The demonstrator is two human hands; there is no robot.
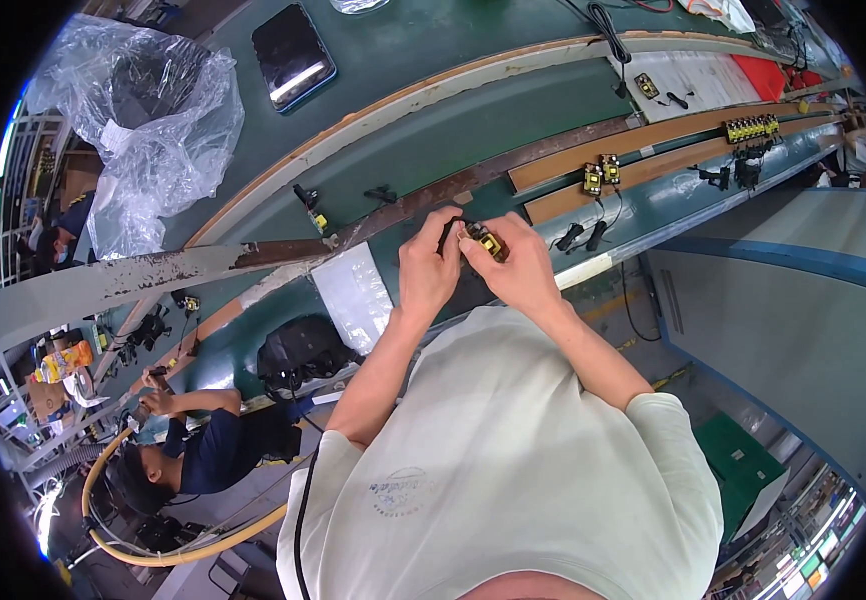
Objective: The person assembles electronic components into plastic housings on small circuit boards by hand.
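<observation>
My right fingers (pixel 515 232) grip a circuit board (pixel 490 242), left fingers (pixel 433 226) a black piece (pixel 446 235).
Paint-chipped bar (pixel 143 280) at left, crumpled clear plastic (pixel 178 140) beyond; flat wooden strips (pixel 553 167) right.

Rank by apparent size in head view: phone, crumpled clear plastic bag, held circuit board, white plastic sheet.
1. Crumpled clear plastic bag
2. Phone and white plastic sheet: too close to rank, fisheye view
3. Held circuit board, partly covered by fingers
</observation>
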